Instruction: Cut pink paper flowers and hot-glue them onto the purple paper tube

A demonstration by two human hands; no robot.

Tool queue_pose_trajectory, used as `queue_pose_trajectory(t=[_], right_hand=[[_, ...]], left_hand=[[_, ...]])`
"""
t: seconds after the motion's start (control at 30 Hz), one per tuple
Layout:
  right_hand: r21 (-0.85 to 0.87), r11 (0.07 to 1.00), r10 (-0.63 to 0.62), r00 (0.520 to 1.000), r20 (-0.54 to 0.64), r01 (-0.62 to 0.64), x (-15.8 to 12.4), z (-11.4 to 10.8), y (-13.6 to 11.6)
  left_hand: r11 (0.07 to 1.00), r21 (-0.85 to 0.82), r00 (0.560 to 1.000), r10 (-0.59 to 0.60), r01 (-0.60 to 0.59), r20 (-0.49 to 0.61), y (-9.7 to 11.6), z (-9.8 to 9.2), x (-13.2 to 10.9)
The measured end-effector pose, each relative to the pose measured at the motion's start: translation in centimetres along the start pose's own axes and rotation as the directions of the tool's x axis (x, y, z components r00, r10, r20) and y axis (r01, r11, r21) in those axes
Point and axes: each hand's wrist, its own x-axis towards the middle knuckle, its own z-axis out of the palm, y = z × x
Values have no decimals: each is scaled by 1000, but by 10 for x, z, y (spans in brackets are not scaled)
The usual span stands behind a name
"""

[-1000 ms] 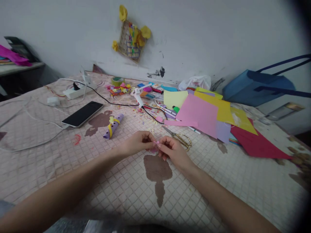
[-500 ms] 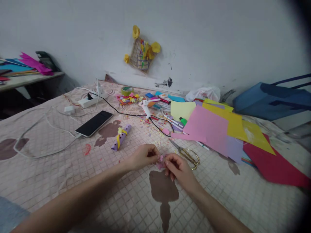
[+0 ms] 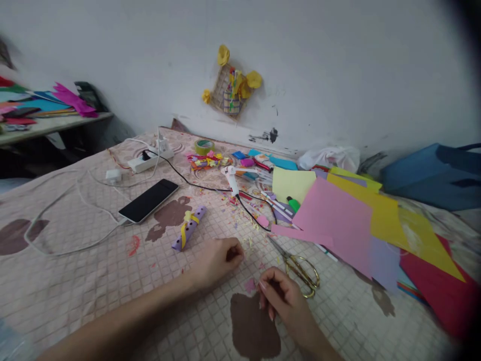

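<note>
Head view: left hand point(image 3: 221, 258) and right hand point(image 3: 281, 297) curl loosely, apart, whether pinching anything unclear; between them lies a small, notched pink scrap point(image 3: 250, 285).

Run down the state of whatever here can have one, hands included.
Left hand: fingers curled, grasp unclear
Right hand: fingers bent, beside pink piece
Scissors: lying down, blades look closed
Glue gun: resting, heat unclear
Phone: screen dark, plugged in
Power strip: black plug inserted
Purple roll: rolled up, yellow strip around it
</note>
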Motion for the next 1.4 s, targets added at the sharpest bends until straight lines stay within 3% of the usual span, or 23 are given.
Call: queue_pose_trajectory(t=[0.1, 0.37, 0.6, 0.7, 0.83, 0.93, 1.0, 1.13, 1.27, 1.4], right_hand=[[33, 999, 20, 1000, 14, -21, 0, -3, 0], [65, 996, 57, 996, 64, -61, 2, -8, 1], [70, 996, 48, 997, 63, -52, 3, -9, -6], [89, 995, 45, 997, 60, -50, 5, -9, -8], [103, 994, 39, 997, 62, -45, 6, -10, -6], [104, 993, 42, 997, 65, -48, 5, -10, -4], [104, 994, 38, 997, 63, -45, 4, -10, -3], [101, 994, 31, 997, 73, -38, 5, -10, -3], [117, 992, 26, 997, 77, -35, 6, -10, -1], [126, 992, 18, 997, 74, -27, 7, -10, 0]], left_hand=[[990, 141, 997, -16, 27, -78, -1, -3, 2], [972, 233, 994, 8, 18, -110, -11, -14, 7], [990, 127, 992, -40, 55, -117, -6, -24, 8], [990, 127, 984, -44, 67, -175, 1, -33, 7], [980, 190, 942, 15, 52, -336, 11, -58, -2], [947, 301, 864, 57, 111, -500, 11, -86, -18], [910, 381, 836, 74, 167, -543, 6, -101, -30], [817, 516, 860, 51, 256, -507, -15, -113, -43], [785, 557, 881, 29, 273, -472, -29, -103, -41], [742, 586, 902, -57, 325, -428, -26, -91, -35]])
